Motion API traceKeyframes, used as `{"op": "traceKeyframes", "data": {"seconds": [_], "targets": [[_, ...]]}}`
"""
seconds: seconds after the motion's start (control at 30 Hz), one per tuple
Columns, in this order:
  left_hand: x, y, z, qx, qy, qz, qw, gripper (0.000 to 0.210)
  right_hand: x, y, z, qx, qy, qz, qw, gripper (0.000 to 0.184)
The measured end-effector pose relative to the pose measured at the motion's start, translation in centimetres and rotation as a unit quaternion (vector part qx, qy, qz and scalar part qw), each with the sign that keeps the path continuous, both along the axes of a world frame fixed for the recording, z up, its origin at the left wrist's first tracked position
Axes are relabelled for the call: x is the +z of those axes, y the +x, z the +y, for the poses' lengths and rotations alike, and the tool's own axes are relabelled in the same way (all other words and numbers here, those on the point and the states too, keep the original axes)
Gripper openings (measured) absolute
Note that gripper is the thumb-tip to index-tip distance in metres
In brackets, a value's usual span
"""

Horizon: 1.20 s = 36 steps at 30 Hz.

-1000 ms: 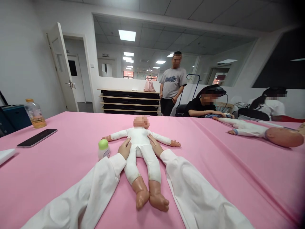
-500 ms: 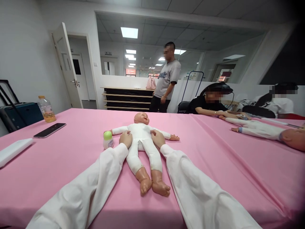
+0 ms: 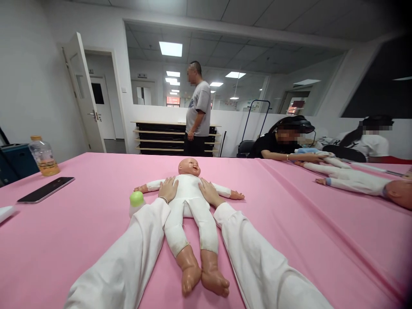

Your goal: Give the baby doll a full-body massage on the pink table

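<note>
On its back on the pink-covered table lies a baby doll with a white cloth body, its head away from me and its bare feet towards me. My left hand rests with outstretched fingers on the left side of the doll's chest, a beaded bracelet at the wrist. Opposite it, my right hand lies flat along the right side of the chest, fingers extended. A small bottle with a green cap stands beside my left sleeve, which partly hides it.
At the left are a phone, a bottle of amber liquid and the end of a white object. Another doll lies at the right, where a seated person reaches. Someone in grey stands behind the table.
My curled fingers have straightened and now lie flat on the doll's chest. The standing person has moved left. The view has shifted slightly, and the seated person's hands have moved.
</note>
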State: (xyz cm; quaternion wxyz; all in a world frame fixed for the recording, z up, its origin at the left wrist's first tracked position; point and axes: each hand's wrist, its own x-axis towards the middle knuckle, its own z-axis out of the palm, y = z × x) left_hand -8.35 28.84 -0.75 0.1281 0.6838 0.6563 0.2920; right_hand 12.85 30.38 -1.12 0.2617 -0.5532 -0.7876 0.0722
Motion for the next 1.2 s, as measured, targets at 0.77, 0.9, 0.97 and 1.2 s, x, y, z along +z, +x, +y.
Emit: {"op": "traceKeyframes", "data": {"seconds": [0.77,0.9,0.97,1.2], "targets": [[-0.2,-1.6,-4.0,0.205,0.144,0.061,0.966,0.054,0.4,0.5,-4.1,-0.119,0.162,-0.006,0.980,0.046],[0.2,-1.2,-2.3,0.083,0.180,0.108,0.974,0.052,0.2,0.2,-3.2,-0.009,0.121,0.002,0.993,0.047],[0.0,-1.3,-1.6,0.017,0.154,0.123,0.980,0.051,0.0,0.2,-2.8,0.003,0.087,-0.007,0.996,0.046],[-1.0,-2.2,-1.5,-0.021,0.066,0.150,0.986,0.048,-0.5,0.3,-3.3,-0.053,0.076,-0.036,0.995,0.043]]}}
